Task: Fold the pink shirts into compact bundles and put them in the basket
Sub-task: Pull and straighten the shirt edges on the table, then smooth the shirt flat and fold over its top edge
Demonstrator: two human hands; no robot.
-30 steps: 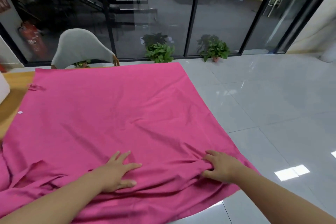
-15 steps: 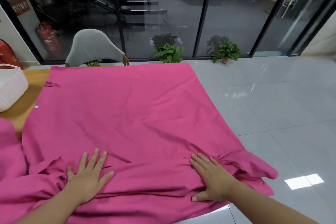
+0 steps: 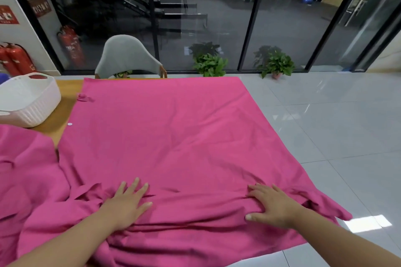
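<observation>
A large pink shirt (image 3: 173,136) lies spread flat over the wooden table (image 3: 65,102), its near edge bunched in wrinkles. My left hand (image 3: 125,204) rests flat on the cloth near the front, fingers spread. My right hand (image 3: 271,206) presses flat on the cloth further right, by a rumpled sleeve hanging off the table's right side. More pink cloth (image 3: 23,180) lies crumpled at the left. The white ribbed basket (image 3: 32,104) stands at the table's far left and looks empty.
A grey chair (image 3: 125,56) stands behind the table's far edge. Two potted plants (image 3: 210,65) sit on the floor by the glass wall. Red fire extinguishers (image 3: 13,60) stand at the left. Shiny tiled floor (image 3: 325,125) lies to the right.
The view has swung left, bringing the basket and the crumpled cloth into sight. My right hand went from bunching the cloth to lying flat. My left hand now points its fingers forward.
</observation>
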